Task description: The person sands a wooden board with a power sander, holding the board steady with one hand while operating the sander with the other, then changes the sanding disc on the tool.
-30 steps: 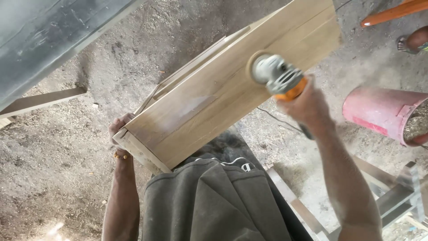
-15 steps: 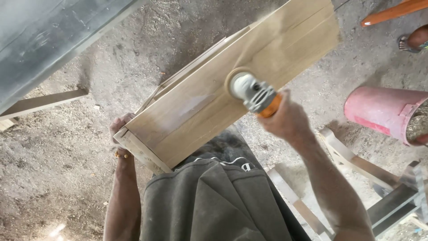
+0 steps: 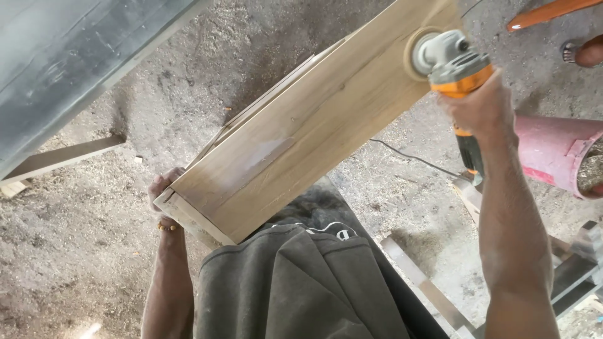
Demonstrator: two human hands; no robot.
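A long wooden box (image 3: 301, 132) made of pale planks slants from my lap up to the top right. My left hand (image 3: 160, 188) grips its near left corner, fingers partly hidden behind the wood. My right hand (image 3: 480, 103) holds a grey and orange angle grinder (image 3: 449, 59). Its sanding disc presses on the plank's far right end. The grinder's black cord (image 3: 414, 157) trails over the ground under the box.
Sawdust covers the concrete floor (image 3: 81, 238). A pink bucket (image 3: 559, 154) lies at the right. Another person's sandalled foot (image 3: 581, 53) and an orange pole (image 3: 553, 12) are at the top right. Wooden frame pieces (image 3: 427, 289) lie lower right; a dark slab (image 3: 69, 56) fills the top left.
My right hand swept the grinder down to the middle of the plank, then back up to its far right end. My left hand kept hold of the box's corner.
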